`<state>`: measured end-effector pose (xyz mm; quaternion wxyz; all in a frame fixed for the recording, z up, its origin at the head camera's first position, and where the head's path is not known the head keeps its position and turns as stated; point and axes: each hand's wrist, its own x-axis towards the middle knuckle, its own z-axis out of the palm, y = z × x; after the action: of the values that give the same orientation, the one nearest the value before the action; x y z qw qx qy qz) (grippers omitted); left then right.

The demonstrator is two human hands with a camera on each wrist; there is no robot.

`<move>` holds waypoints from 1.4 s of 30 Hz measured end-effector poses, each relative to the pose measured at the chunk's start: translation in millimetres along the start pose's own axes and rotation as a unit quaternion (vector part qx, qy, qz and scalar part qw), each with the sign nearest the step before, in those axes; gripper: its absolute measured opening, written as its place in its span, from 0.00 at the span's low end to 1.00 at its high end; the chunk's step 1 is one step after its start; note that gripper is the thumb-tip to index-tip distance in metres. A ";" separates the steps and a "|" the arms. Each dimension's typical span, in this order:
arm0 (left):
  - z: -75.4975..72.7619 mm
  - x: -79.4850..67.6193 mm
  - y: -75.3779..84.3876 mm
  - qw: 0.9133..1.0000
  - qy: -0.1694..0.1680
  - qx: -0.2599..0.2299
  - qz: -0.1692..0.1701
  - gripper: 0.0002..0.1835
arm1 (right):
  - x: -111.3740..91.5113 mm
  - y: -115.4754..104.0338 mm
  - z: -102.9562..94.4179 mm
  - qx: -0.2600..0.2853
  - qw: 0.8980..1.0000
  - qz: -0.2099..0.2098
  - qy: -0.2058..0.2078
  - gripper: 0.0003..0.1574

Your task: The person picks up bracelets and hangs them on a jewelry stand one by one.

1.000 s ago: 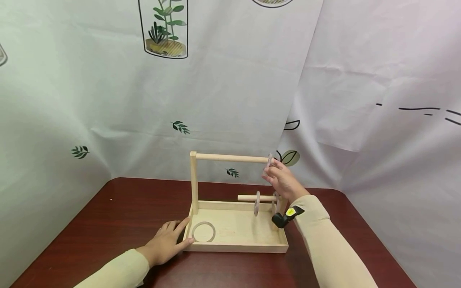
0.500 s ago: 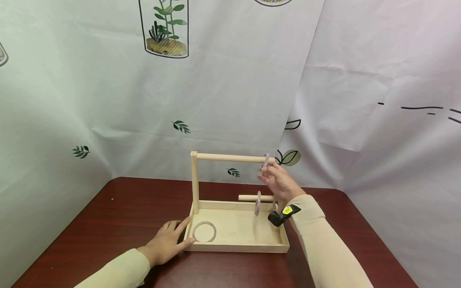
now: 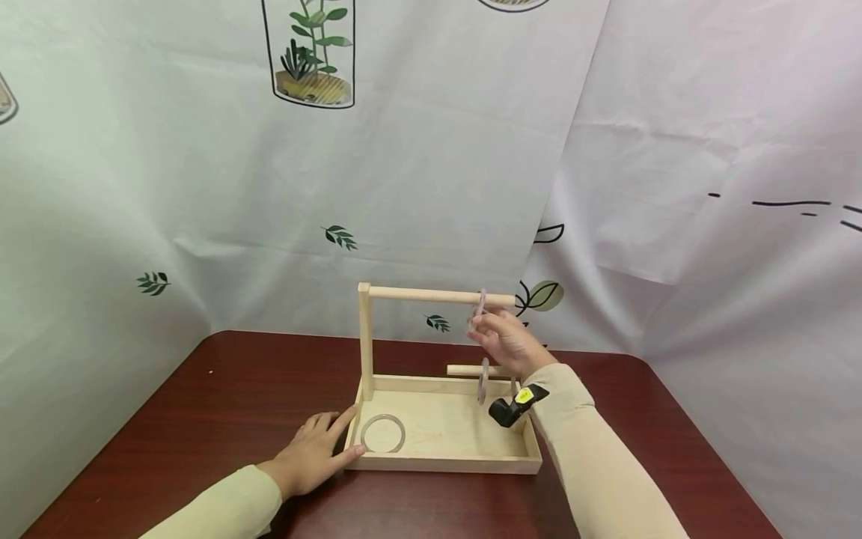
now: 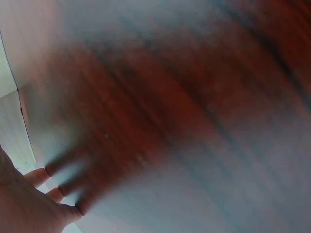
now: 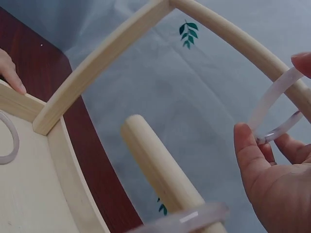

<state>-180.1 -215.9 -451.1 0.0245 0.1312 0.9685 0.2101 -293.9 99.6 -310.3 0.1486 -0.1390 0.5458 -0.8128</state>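
My right hand pinches a pale lavender bangle between thumb and fingers. That bangle encircles the upper wooden rod of a display stand, near the rod's free right end. Below, another bangle hangs on the shorter lower rod. Behind my wrist, a further bangle is mostly hidden. One more bangle lies flat in the left front corner of the stand's wooden tray. My left hand rests on the tray's left edge, fingers spread, holding nothing.
The stand sits on a dark red wooden table. An upright post rises at the tray's left and carries the upper rod. A white curtain with plant prints hangs behind the table.
My right hand has slid the bangle leftward along the upper rod, away from the free end, which now shows. My left hand stays on the tray edge.
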 end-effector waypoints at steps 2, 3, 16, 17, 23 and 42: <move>0.1 0.3 -0.2 1.000 0.000 0.000 -0.001 0.40 | 1.2 0.8 3.6 -0.003 1.000 0.003 0.003 0.20; -0.2 0.1 0.0 1.000 0.000 -0.001 0.000 0.40 | 1.6 1.2 5.4 -0.004 1.000 0.005 0.005 0.20; -1.8 0.0 1.6 1.000 -0.012 -0.006 -0.012 0.41 | 12.4 10.7 25.1 -0.036 0.999 0.011 0.000 0.24; -1.7 -0.1 1.6 1.000 -0.013 -0.005 -0.013 0.41 | 13.3 11.3 26.5 -0.037 0.999 0.012 0.001 0.25; -1.8 0.1 1.4 1.000 -0.014 -0.004 -0.013 0.41 | 18.2 13.5 36.5 -0.042 0.999 0.018 -0.003 0.39; 5.7 2.0 -2.7 1.000 0.012 -0.005 -0.006 0.42 | 28.8 26.0 67.4 -0.008 1.000 0.018 -0.014 0.38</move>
<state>-182.1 -215.5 -457.4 0.0145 0.1228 0.9685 0.2162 -291.9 21.9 -308.0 0.1699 -0.1421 0.5525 -0.8035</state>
